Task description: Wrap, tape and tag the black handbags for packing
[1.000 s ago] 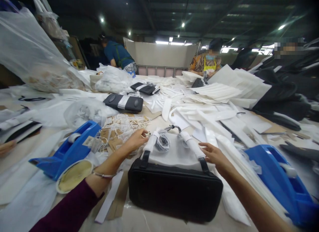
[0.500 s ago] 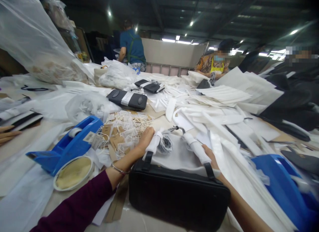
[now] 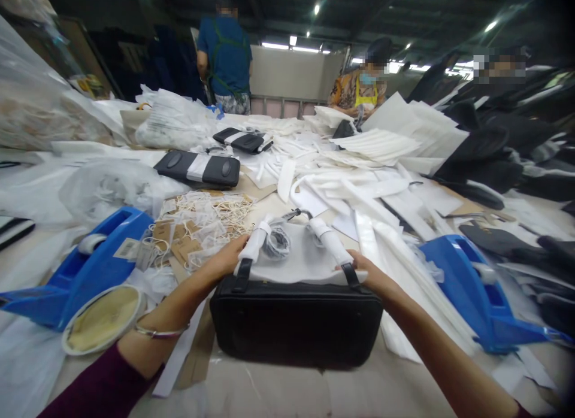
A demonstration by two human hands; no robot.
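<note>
A black handbag (image 3: 296, 325) rests on the table in front of me, its base side towards me. White foam wraps its handle (image 3: 256, 241), and a white sheet (image 3: 300, 256) lies over the body between the handle ends. Beside the sheet sits a coiled grey strap or cord in clear wrap (image 3: 276, 243). My left hand (image 3: 232, 256) grips the bag's left side by the wrapped handle, fingers mostly hidden behind it. On the right side, my right hand (image 3: 365, 269) holds the bag near the other handle end, its fingertips partly out of sight.
Blue tape dispensers stand left (image 3: 90, 262) and right (image 3: 480, 292). A round tub (image 3: 103, 319) and tangled string tags (image 3: 193, 226) lie left. Black wrapped bags (image 3: 197, 168), foam sheets (image 3: 399, 142) and plastic bags cover the table further back. Other people work beyond.
The handbag has turned slightly and now sits squarer and a little left in view, both hands still on it. My view has shifted right; another person's hand at the left edge is gone.
</note>
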